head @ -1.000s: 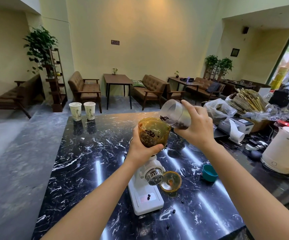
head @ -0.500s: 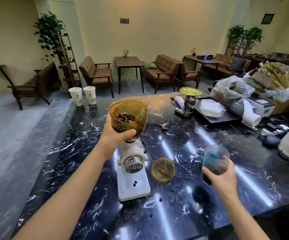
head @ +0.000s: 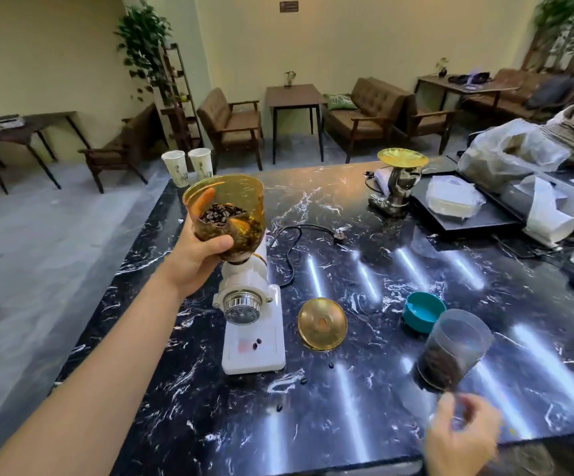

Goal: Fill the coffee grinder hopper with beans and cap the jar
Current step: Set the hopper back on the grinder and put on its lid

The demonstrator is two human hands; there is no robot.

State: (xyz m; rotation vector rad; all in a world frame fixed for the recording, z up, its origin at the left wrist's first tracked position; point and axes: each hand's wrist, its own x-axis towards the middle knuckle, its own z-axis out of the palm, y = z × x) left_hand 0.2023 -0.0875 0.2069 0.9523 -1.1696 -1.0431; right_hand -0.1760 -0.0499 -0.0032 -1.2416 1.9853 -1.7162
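Observation:
My left hand (head: pixel 199 253) grips the amber hopper (head: pixel 230 214), which sits on top of the white grinder (head: pixel 252 331) and holds a layer of dark beans. The clear jar (head: pixel 454 348) stands uncapped on the black marble counter (head: pixel 364 269) at the right, with beans in its lower part. Just in front of the jar's base, my right hand (head: pixel 460 438) is blurred, fingers loosely apart and holding nothing. The teal jar cap (head: pixel 423 312) lies rim-up behind the jar. The amber hopper lid (head: pixel 322 323) lies flat between grinder and jar.
Loose beans (head: pixel 302 381) lie on the counter and on the grinder's base. The grinder's black cord (head: pixel 292 242) trails behind it. Two paper cups (head: pixel 189 166) stand at the far left corner. A metal stand with a gold dish (head: pixel 400 176), plastic bags and a printer crowd the right.
My right hand carried the jar down from above the hopper, set it on the counter and drew back from it. My left hand stayed on the hopper.

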